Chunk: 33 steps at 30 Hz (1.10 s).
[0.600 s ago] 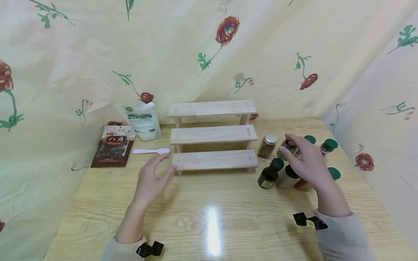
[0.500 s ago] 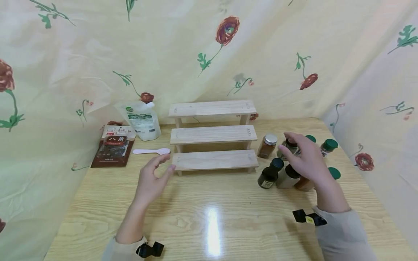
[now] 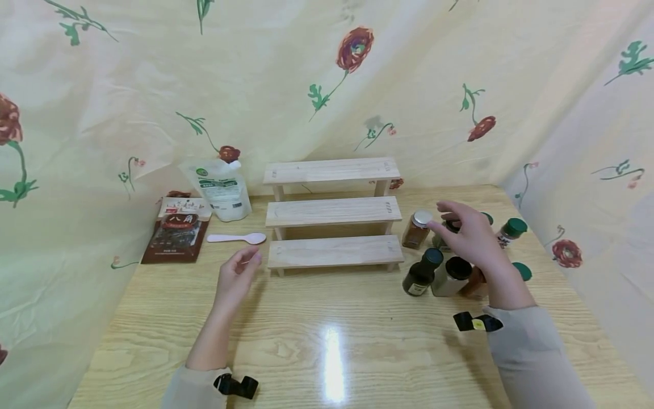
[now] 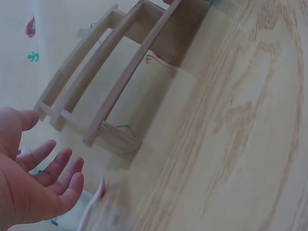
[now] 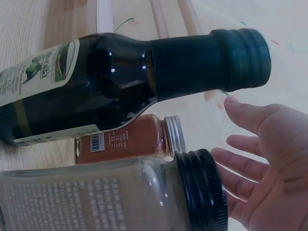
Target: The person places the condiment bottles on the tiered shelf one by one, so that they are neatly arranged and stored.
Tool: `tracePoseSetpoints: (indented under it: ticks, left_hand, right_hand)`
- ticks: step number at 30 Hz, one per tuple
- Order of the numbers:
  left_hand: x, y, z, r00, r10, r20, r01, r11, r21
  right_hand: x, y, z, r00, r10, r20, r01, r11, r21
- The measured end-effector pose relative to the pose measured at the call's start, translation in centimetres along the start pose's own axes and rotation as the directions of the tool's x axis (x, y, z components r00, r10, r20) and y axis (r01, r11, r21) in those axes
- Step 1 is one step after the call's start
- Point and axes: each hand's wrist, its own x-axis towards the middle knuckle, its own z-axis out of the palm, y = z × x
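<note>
Fingers [image 3: 438,227] spread by silver-capped jar [image 3: 416,229] of reddish-brown spice.

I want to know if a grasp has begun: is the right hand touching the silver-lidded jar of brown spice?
Apart. In the right wrist view the right hand is open, with bare background between its fingertips and the silver-lidded brown spice jar.

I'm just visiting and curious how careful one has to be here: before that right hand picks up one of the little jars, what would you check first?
1. Right hand free to grasp: ok, fingers spread, holding nothing.
2. Silver-lidded jar upright and capped: ok.
3. Neighbours crowding the reach: not ok, dark bottle and black-lidded jar stand close by.
4. Stepped wooden rack has bare shelves: ok.
5. Left hand out of the way: ok, open, just left of the rack.
6. Lids screwed tight: cannot tell.
</note>
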Motion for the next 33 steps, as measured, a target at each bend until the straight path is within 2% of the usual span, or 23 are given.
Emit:
tracePoseSetpoints:
  ticks: [9,13,17,24,33]
  left_hand:
    - [1.3,-1.5,1.1,0.994,-0.109,-0.028,0.105,0.988,-0.113]
    - [1.8,-2.0,1.7,0.99,-0.135,-0.041,0.13,0.986,-0.107]
    - [2.0,-2.2,2.2,0.99,-0.138,-0.037,0.131,0.98,-0.147]
    - [2.3,-2.3,3.1,0.987,-0.164,-0.004,0.155,0.94,-0.305]
    - [1.9,-2.1,3.9,0.978,-0.207,-0.007,0.188,0.903,-0.387]
  right_hand:
    - [1.4,0.9,0.2,0.998,0.04,0.043,-0.042,0.998,0.046]
    - [1.8,1.2,0.3,0.997,0.056,0.049,-0.058,0.998,0.037]
    - [2.0,1.6,0.6,0.997,0.062,0.048,-0.063,0.998,0.015]
    - [2.4,2.0,0.9,0.994,0.068,0.088,-0.068,0.998,-0.003]
    - [3.1,2.2,1.5,0.991,0.065,0.118,-0.065,0.998,-0.002]
